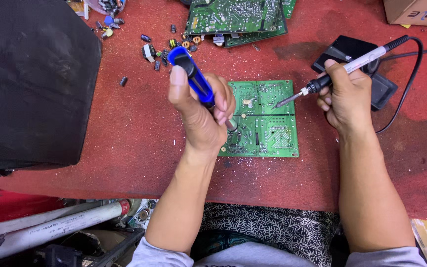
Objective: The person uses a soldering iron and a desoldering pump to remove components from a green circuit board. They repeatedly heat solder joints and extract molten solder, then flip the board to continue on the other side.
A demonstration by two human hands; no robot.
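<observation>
A green circuit board (268,121) lies flat on the red table (134,128). My left hand (203,111) grips a blue desoldering pump (193,76), its thumb on the black plunger top and its tip down at the board's left part. My right hand (344,96) holds a soldering iron (352,64) with a white and black handle. The iron's metal tip (285,102) points left and hovers at the board's upper middle. A black cord (406,89) runs from the iron's back end.
A big black box (30,79) fills the left side. More green boards (235,17) and loose small components (156,49) lie at the back. A black stand (379,86) sits behind my right hand, a cardboard box (418,11) at the top right. White tubes (50,225) lie below the table edge.
</observation>
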